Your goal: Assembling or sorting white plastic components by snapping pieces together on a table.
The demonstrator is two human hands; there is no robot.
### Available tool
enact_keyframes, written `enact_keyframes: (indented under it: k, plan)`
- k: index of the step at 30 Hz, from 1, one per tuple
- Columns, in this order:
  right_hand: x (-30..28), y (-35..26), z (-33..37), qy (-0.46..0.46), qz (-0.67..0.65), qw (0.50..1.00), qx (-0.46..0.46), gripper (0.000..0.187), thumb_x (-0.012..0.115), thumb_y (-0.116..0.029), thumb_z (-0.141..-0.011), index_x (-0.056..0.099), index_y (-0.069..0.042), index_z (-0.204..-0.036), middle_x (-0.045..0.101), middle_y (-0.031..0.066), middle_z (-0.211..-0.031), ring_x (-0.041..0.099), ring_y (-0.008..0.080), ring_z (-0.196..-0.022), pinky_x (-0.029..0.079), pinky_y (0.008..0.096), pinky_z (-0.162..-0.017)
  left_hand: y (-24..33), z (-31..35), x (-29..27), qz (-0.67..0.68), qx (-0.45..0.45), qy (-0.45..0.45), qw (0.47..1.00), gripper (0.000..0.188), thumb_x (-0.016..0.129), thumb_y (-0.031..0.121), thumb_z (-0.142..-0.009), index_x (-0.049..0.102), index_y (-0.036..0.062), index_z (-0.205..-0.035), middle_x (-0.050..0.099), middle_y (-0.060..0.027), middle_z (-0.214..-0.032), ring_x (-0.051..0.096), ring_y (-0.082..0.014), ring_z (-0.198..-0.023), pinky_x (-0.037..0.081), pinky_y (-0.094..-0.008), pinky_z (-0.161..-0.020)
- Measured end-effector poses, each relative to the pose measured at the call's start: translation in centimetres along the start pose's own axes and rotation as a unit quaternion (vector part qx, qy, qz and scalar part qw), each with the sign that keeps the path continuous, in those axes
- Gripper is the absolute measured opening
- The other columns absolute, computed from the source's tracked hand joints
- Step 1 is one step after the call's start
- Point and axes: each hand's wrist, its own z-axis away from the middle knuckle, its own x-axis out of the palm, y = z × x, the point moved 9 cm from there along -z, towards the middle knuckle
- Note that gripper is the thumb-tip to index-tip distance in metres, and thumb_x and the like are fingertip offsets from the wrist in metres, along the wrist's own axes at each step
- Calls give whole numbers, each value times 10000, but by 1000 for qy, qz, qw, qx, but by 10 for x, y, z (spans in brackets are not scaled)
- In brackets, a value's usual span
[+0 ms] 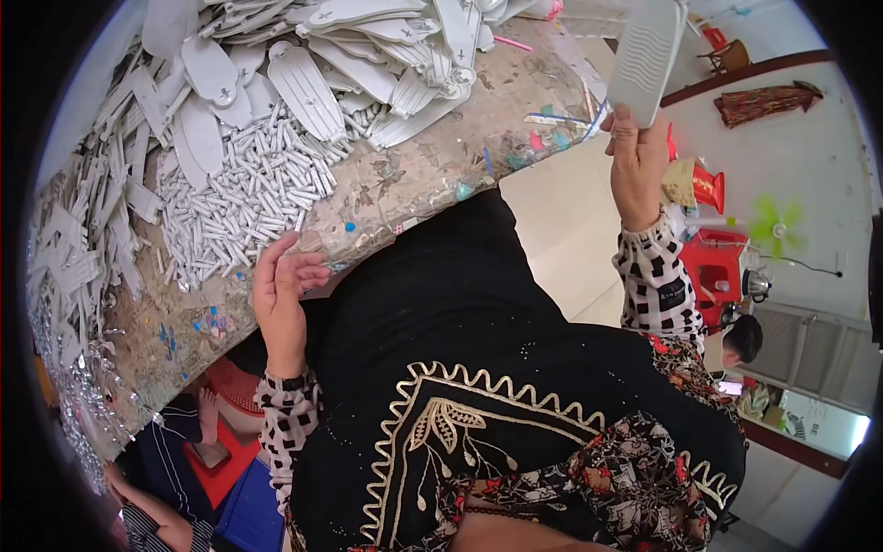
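Up at the right, my right hand [636, 166] grips the lower end of a flat white plastic panel [647, 57]. The panel has a rounded outline and wavy ridges on its face, and its top runs out of view. My left hand [283, 299] is at the table's near edge, fingers apart and holding nothing. Beside it lies a heap of small white plastic pegs [267, 184]. Behind the pegs are piled long white plastic panels [305, 90] with rounded ends, grooves and cross-shaped holes. I cannot tell what the panels belong to.
The worn table [405, 184] carries long white strips [78, 248] and shiny silver shreds [69, 405] on the left. A co-worker's arm [152, 511] and foot are at lower left, by a blue plastic box [253, 506]. A green fan [777, 228] stands at the right.
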Motion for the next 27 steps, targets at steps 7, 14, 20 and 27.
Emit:
enact_keyframes:
  k: [7, 14, 20, 27]
  plan:
    - [70, 65, 41, -250, 302, 917, 74, 337, 523, -346, -947, 501, -22, -1038, 574, 81, -712, 542, 154, -622, 453, 314, -608, -1, -2, 3, -12, 2, -9, 1000, 393, 447, 277, -1012, 476, -26, -1261, 636, -118, -974, 616, -134, -809, 502, -250, -733]
    - [4, -54, 5, 40, -118, 991, -56, 243, 481, -224, -989, 548, 9, -988, 584, 31, -742, 524, 97, -653, 412, 223, -576, -4, 1, -3, -16, 13, -3, 1000, 371, 454, 262, -1011, 494, -23, -1245, 632, -120, -976, 615, -133, -813, 501, -246, -732]
    - [67, 40, 35, -306, 326, 894, 13, 269, 537, -272, -936, 529, -26, -1047, 574, 89, -735, 469, 231, -563, 421, 368, -564, -1, -6, 5, -21, 29, -22, 999, 370, 454, 270, -1011, 514, -23, -1228, 631, -121, -982, 615, -133, -810, 498, -248, -732]
    - [-30, -58, -6, 112, -229, 962, -99, 166, 552, -210, -912, 543, -46, -888, 583, 73, -758, 509, 140, -620, 407, 260, -574, -5, 4, -1, -43, 25, -16, 999, 366, 449, 264, -1012, 529, -29, -1214, 631, -116, -989, 614, -131, -809, 498, -247, -726]
